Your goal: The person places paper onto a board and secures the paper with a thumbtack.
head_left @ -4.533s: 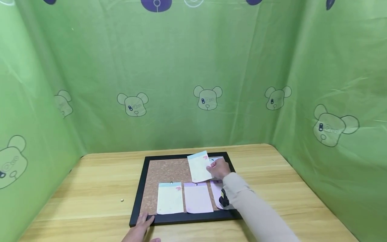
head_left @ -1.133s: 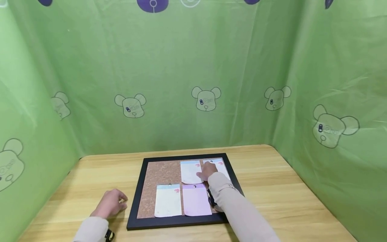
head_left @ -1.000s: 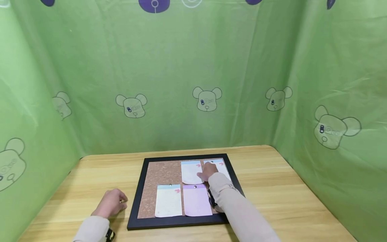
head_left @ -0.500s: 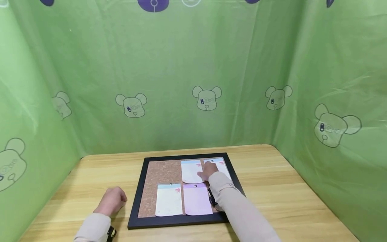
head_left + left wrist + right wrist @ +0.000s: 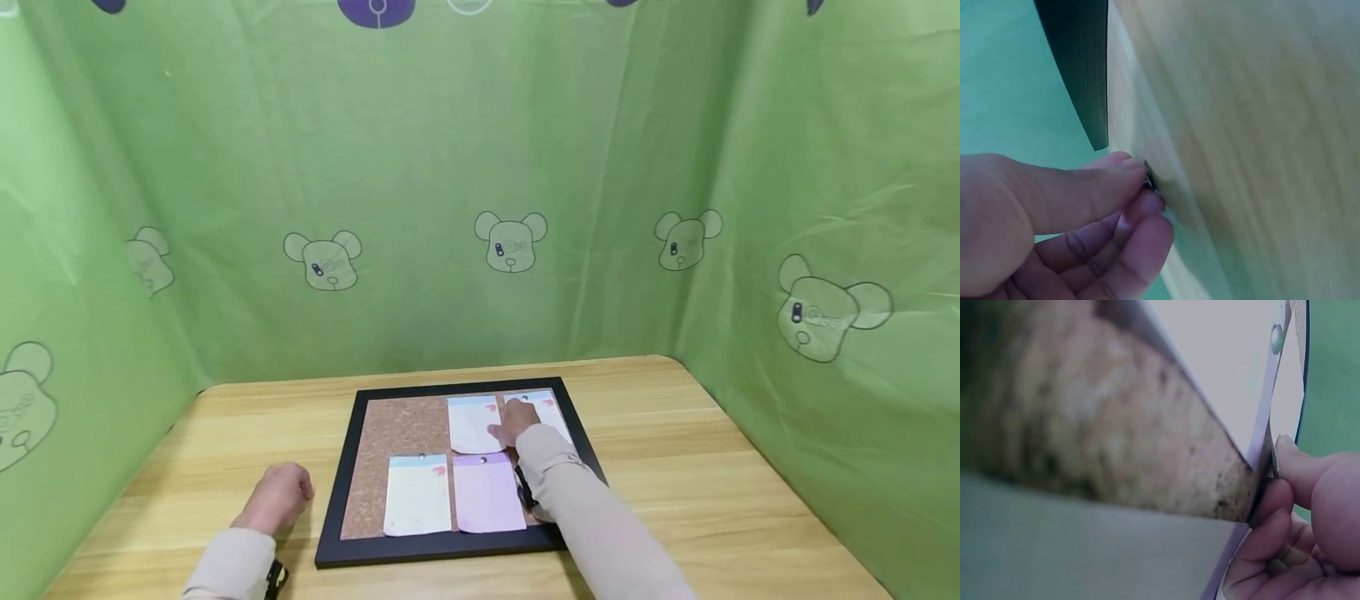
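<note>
My left hand (image 5: 276, 497) is left of the corkboard, low over the table. In the left wrist view its thumb and fingers pinch a small, shiny thumbtack (image 5: 1150, 177), mostly hidden by the fingertips. My right hand (image 5: 516, 422) is over the upper part of the black-framed corkboard (image 5: 341, 492). It pinches the right edge of a blue-topped note sheet (image 5: 471, 427), which lies on the cork in the upper row. In the right wrist view, thumb and finger (image 5: 1291, 465) meet at that paper edge.
Tacked to the board are a cream note (image 5: 417, 502), a purple note (image 5: 487, 500) and a blue-topped note (image 5: 553, 412) at upper right. The right arm hides the lower right part. Bare cork (image 5: 408, 425) shows at upper left. Green curtains (image 5: 420, 167) surround the wooden table (image 5: 697, 467).
The right hand has lowered the blue-topped note from above the board onto the cork. My left hand left the frame's lower edge and picked up the thumbtack; lately its fingers curled in.
</note>
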The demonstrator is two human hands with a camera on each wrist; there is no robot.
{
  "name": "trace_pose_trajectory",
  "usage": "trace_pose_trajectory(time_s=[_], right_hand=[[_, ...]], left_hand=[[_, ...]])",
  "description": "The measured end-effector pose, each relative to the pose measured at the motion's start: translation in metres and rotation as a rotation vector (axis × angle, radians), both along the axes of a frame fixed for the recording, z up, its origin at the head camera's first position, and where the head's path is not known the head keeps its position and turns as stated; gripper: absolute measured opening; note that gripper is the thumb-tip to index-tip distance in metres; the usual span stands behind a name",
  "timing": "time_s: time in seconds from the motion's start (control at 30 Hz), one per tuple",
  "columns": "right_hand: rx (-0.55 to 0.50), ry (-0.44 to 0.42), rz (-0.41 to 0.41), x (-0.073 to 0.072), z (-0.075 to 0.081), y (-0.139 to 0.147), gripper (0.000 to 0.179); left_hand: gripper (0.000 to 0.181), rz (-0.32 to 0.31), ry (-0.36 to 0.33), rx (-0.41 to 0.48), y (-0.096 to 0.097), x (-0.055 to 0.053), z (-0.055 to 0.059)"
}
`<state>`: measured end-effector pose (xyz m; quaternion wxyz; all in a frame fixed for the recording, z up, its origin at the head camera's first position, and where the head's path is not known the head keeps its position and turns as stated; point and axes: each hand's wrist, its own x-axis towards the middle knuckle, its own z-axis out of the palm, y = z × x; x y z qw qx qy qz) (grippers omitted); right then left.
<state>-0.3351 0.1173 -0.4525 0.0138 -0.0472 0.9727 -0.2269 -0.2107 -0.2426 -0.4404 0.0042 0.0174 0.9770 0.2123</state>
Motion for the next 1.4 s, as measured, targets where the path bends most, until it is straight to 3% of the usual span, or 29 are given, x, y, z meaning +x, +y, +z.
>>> trace_pose_trajectory(time_s=[0.2, 0.37, 0.6, 0.83, 0.93, 1.03, 1.3, 1.4], right_hand=[[0.009, 0.0, 0.002, 0.001, 0.002, -0.001, 0.033], [-0.002, -0.003, -0.005, 0.005, 0.005, 0.0, 0.033], [-0.006, -0.04, 0.002, 0.006, 0.007, 0.0, 0.033], [-0.009, -0.043, 0.032, 0.004, 0.008, -0.001, 0.038], [-0.039, -0.031, 0.077, 0.004, 0.006, -0.001, 0.038], [-0.054, -0.027, 0.118, 0.002, 0.003, 0.0, 0.026], [-0.044, -0.029, 0.146, 0.001, 0.002, 0.003, 0.024], [-0.037, -0.037, 0.161, 0.002, 0.006, 0.003, 0.026]], left_hand=[[0.024, 0.025, -0.039, 0.039, 0.0, 0.001, 0.002], [0.02, 0.032, -0.024, 0.094, 0.0, 0.001, 0.003], [0.014, 0.006, 0.055, 0.108, 0.001, -0.003, 0.002], [0.011, 0.002, 0.13, 0.189, 0.007, -0.007, 0.012], [0.013, -0.014, 0.147, 0.208, 0.011, -0.011, 0.015], [0.015, -0.039, 0.159, 0.22, 0.017, -0.015, 0.018], [0.002, -0.068, 0.191, 0.231, 0.033, -0.032, 0.027], [0.007, -0.071, 0.2, 0.243, 0.04, -0.038, 0.029]])
